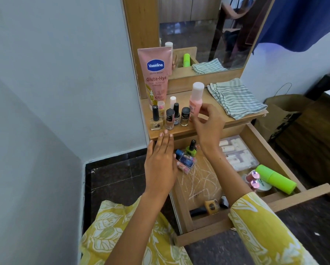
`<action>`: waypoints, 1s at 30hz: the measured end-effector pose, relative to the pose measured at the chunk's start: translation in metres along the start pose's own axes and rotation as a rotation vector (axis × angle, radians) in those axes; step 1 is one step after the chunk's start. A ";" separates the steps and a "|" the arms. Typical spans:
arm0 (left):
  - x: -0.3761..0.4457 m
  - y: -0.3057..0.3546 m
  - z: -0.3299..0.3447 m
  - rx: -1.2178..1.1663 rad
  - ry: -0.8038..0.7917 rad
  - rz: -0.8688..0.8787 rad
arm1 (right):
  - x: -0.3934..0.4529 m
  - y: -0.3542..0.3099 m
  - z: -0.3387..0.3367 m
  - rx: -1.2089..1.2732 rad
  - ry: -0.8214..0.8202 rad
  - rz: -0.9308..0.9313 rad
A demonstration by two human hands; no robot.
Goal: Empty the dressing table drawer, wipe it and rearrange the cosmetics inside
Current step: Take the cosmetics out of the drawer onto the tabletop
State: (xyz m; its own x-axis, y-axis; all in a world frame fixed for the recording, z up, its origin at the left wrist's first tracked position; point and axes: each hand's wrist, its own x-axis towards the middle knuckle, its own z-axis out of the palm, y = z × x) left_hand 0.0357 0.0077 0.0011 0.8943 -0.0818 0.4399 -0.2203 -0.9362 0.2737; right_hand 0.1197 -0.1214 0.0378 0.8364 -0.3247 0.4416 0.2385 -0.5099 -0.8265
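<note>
**Pink bottle held at the dressing table top, drawer half emptied**

Yellow patterned sleeves (259, 222) frame the view. The left hand (160, 161) lies flat with straight fingers, fingertips on the table-top edge. The right hand (208, 121) pinches a pink bottle (195, 100) with a white cap, upright on the dressing table top (214, 119), just beside a row of nail polish bottles (170, 117) and a Vaseline tube (156, 75). A striped cloth (235, 98) lies folded on the right. The open drawer (256, 205) below holds a green bottle (275, 178), more polish bottles (187, 157) and a clear packet (236, 153).
</note>
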 end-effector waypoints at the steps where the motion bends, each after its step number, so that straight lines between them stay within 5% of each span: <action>1: 0.000 0.000 0.000 -0.002 -0.002 0.000 | 0.002 0.000 0.001 0.003 0.009 0.010; 5: 0.000 -0.001 0.000 0.008 -0.007 0.002 | 0.010 0.001 0.004 0.016 -0.013 0.066; 17: 0.000 -0.002 0.000 0.024 0.006 0.012 | 0.047 0.013 -0.014 0.126 -0.493 0.079; 30: 0.000 -0.001 0.001 0.046 0.026 0.019 | 0.055 0.007 0.005 -0.078 -0.340 0.029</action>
State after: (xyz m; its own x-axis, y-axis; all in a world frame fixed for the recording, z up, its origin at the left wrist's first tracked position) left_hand 0.0360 0.0080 -0.0001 0.8795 -0.0914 0.4670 -0.2183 -0.9495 0.2253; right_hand 0.1699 -0.1384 0.0543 0.9619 -0.0630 0.2659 0.1846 -0.5678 -0.8022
